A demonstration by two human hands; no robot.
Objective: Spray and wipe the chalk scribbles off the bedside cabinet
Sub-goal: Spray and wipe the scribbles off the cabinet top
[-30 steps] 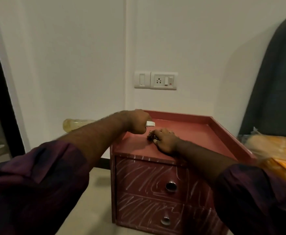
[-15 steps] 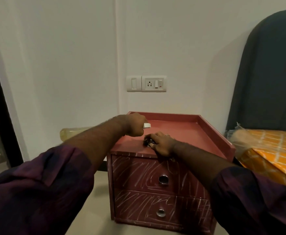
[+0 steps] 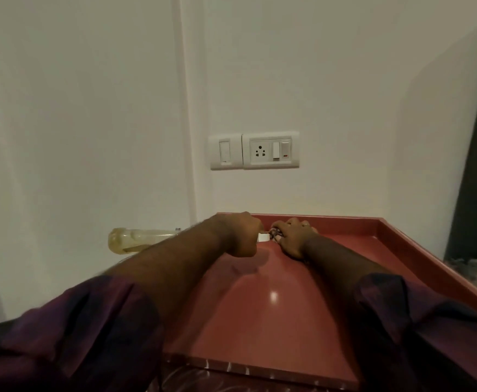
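Perhaps crumpled cloth (image 3: pixel 273 232) on glossy cabinet (image 3: pixel 288 326)

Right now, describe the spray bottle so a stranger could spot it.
Find the red bedside cabinet below the wall socket. At its back left corner the left hand grips the spray bottle sideways. It alone is clear, with yellowish liquid and a white nozzle.

One left hand (image 3: pixel 240 236), one right hand (image 3: pixel 293 240), one cabinet (image 3: pixel 288 315), one bottle (image 3: pixel 135 239), one cloth (image 3: pixel 274 235), two wall plates (image 3: pixel 226 151).
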